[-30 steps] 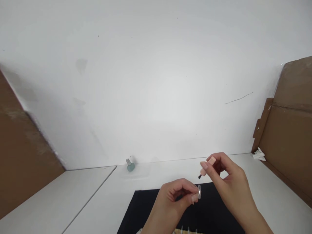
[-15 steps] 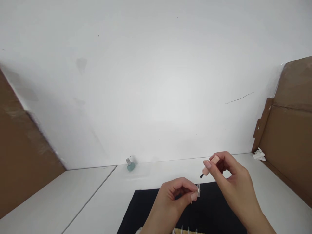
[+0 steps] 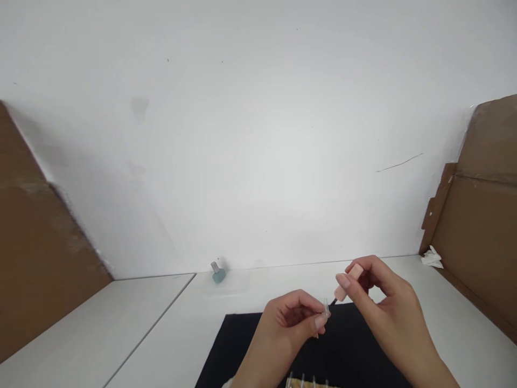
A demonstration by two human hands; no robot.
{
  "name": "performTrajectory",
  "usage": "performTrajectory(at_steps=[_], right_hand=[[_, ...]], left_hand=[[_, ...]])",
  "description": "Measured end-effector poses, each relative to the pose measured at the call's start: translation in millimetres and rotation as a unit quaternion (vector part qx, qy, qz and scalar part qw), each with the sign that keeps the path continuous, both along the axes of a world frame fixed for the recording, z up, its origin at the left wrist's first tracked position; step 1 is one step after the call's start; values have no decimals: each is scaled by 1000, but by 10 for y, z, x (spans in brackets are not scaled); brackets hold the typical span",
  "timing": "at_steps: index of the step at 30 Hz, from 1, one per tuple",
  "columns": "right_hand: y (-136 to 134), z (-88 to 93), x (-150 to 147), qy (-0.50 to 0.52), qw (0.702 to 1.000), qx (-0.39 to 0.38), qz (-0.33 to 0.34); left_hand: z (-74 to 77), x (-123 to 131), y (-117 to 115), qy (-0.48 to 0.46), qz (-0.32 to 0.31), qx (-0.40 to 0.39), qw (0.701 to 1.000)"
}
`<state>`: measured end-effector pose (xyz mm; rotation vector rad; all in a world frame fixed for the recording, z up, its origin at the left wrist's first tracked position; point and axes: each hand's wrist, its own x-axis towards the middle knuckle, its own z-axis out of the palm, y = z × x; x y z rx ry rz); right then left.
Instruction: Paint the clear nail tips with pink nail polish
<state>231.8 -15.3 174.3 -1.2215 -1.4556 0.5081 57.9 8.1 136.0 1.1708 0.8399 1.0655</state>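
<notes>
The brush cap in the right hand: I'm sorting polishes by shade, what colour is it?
Pale peach-pink; the head view shows the brush cap in the right hand.

The nail tip [image 3: 325,308] pinched in the left hand [image 3: 288,328] looks like clear, glossy plastic, while the brush cap [image 3: 349,280] in the right hand [image 3: 388,315] is peach plastic with a smooth, matt finish. Beneath them lies a black mat [image 3: 355,350] with a dull, cloth-like surface, on a white table [image 3: 141,334] that is smooth with a faint sheen. The small bottle [image 3: 218,275] at the back looks like pale teal glass, the panels [image 3: 480,226] at either side are rough brown cardboard, the wad [image 3: 431,258] by the right one is crumpled white paper, and the wall [image 3: 258,134] is matt white.
</notes>
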Motion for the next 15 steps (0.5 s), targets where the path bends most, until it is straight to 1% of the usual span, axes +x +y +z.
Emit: performTrajectory(at_steps=[4,6,10,15], right_hand=[[-15,-1,-25,-11,999,-17,38],[-4,-12,-21,-24,999,-17,28],[8,-19,12,-38,999,0,-12],[12,-37,-2,-45,998,-21,34]], left_hand=[[-10,-14,13,1,-13,3,1000],[-13,-14,12,5,-12,1,1000],[5,2,2,22,13,1,1000],[8,-1,14,77,-2,32,997]])
